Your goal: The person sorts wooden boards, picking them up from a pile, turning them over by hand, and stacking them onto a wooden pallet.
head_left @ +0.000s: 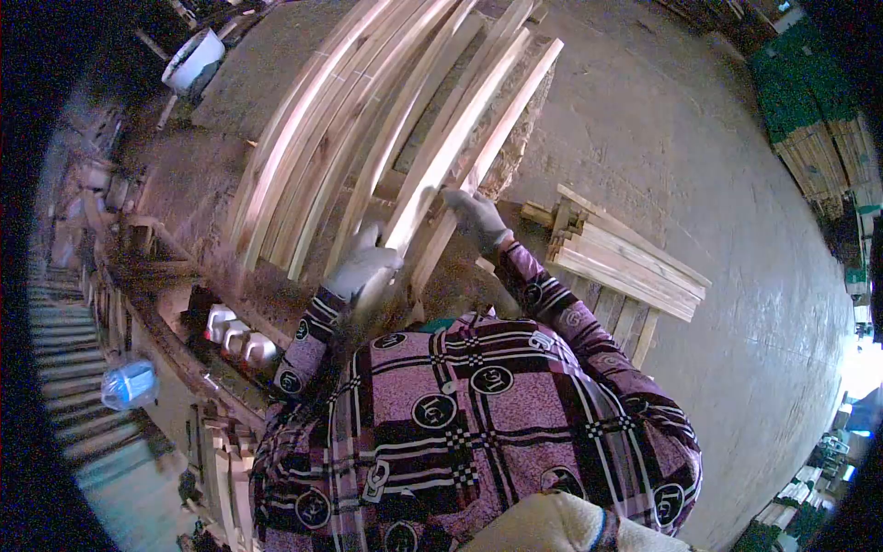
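Note:
Several long pale wooden boards (322, 120) lie side by side in front of me. My left hand (365, 262), in a light glove, is at the near end of one board (441, 156), with its fingers closed against the edge. My right hand (476, 219), also gloved, is on the right side of the boards, beside the near part of the rightmost board (520, 106). Its fingers are bent and pressed together at the wood; what they grip is too small to make out.
A stack of shorter boards (635, 271) lies on the floor to the right. White jugs (244, 339) stand at the left, near a blue wrapped item (130, 384). At the upper left is a white bucket (194, 61). Green-topped timber (814, 120) stands at the far right.

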`<state>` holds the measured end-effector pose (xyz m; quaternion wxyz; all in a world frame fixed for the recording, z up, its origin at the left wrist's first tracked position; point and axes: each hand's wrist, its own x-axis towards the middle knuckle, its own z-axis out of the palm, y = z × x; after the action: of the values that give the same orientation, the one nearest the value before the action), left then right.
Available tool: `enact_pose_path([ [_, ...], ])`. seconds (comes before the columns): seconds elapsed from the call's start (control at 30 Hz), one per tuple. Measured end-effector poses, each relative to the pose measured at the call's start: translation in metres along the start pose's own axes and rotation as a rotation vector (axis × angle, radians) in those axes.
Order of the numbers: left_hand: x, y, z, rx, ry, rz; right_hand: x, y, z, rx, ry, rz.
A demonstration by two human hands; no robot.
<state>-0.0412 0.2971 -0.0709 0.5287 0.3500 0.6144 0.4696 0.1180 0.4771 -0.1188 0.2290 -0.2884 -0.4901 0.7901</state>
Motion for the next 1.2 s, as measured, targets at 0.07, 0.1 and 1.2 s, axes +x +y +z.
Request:
enact_pose_path([
  [0.07, 0.008, 0.015, 0.001, -0.024, 0.051, 0.056, 0.05, 0.039, -0.052, -0.4, 0.165, 0.011],
  [0.1, 0.013, 0.019, -0.001, -0.042, 0.104, 0.121, 0.05, 0.03, -0.049, -0.401, 0.164, 0.016],
  [1.2, 0.058, -0.027, -0.01, 1.246, 0.699, 0.132, 0.044, -0.063, -0.032, -1.157, 0.777, -0.13],
])
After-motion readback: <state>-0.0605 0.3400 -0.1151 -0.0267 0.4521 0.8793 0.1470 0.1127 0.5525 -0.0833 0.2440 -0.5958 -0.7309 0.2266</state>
